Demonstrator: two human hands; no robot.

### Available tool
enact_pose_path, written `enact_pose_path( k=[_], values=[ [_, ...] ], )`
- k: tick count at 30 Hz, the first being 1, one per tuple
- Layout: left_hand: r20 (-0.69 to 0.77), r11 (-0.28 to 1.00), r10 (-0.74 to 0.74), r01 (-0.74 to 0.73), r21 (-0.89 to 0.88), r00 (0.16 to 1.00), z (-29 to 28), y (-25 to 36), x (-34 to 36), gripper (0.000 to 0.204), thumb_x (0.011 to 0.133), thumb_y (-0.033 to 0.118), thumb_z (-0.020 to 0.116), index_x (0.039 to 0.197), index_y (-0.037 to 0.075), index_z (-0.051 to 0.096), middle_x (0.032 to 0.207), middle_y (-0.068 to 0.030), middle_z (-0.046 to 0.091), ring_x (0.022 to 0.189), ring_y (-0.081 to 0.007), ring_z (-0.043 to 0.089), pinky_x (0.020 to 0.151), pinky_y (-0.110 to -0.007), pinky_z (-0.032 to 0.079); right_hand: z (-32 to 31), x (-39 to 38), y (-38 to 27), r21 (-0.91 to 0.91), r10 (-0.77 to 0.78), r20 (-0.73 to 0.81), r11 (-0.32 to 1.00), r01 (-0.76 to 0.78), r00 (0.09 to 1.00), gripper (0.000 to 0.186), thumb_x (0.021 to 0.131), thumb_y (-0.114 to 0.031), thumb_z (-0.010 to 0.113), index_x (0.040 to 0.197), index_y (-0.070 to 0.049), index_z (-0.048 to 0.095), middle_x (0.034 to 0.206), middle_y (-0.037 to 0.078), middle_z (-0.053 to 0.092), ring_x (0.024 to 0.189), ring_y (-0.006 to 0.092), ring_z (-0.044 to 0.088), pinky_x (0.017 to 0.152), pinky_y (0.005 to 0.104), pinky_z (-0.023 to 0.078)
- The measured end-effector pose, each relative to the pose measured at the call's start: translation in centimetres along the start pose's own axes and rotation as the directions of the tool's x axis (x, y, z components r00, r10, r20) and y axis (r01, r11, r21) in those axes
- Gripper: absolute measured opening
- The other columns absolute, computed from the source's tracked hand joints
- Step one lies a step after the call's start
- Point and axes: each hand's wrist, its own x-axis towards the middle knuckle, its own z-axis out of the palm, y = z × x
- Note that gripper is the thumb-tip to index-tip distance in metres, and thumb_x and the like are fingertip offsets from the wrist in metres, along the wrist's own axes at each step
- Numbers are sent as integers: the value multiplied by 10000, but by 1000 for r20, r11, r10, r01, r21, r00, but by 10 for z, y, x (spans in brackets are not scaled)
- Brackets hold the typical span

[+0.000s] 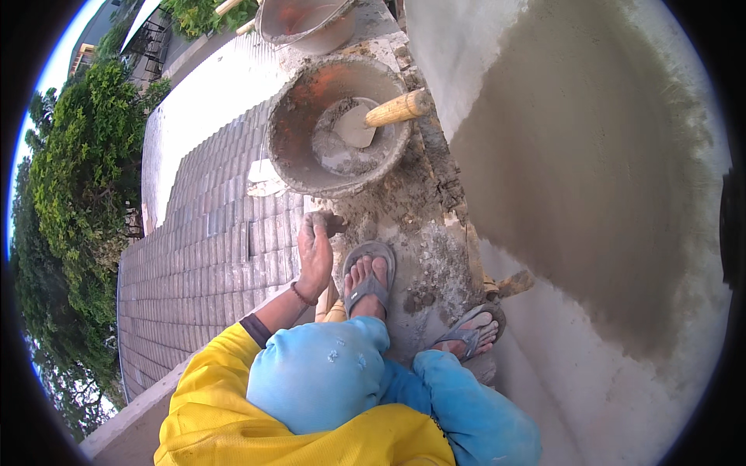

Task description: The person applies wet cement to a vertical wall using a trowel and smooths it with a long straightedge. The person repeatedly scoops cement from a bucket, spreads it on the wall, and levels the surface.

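Observation:
My left hand, with a bracelet at the wrist, is raised just short of the near rim of a mortar-crusted bucket. Its fingers are grey with mortar and bend to the right. They close by a dark, dirty lump, and I cannot make out what it is. Inside the bucket, wet mortar covers the bottom. A trowel rests there, blade in the mortar, its wooden handle over the right rim. My right hand does not show.
My sandalled feet stand on a narrow, mortar-strewn plank platform. To the right rises a wall with a large damp plaster patch. A tiled roof lies below on the left. A second bucket stands farther along.

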Motion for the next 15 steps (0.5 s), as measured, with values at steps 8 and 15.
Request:
enact_pose_path(
  k=[8, 15],
  values=[
    [-102, 929, -61, 19, -369, 993, -60, 17, 131, 625, 1106, 530, 277, 1231, 8, 596, 1177, -109, 657, 1042, -190, 612, 959, -353, 474, -209, -64, -322, -112, -727, -493, 598, 794, 478, 254, 991, -138, 564, 1189, 2, 639, 1044, 164, 604, 956, 316, 608, 849, 436, 500],
    [-211, 692, -179, -29, -721, 961, -17, 25, 129, 485, 1080, 397, 454, 1172, -44, 633, 1104, -95, 659, 981, -172, 583, 898, -332, 475, -263, -141, -695, -864, -869, 107, -321, 387, -483, 426, 903, -231, 651, 1298, -72, 634, 1262, 50, 588, 1150, 237, 528, 933, 390, 428]
  ],
)
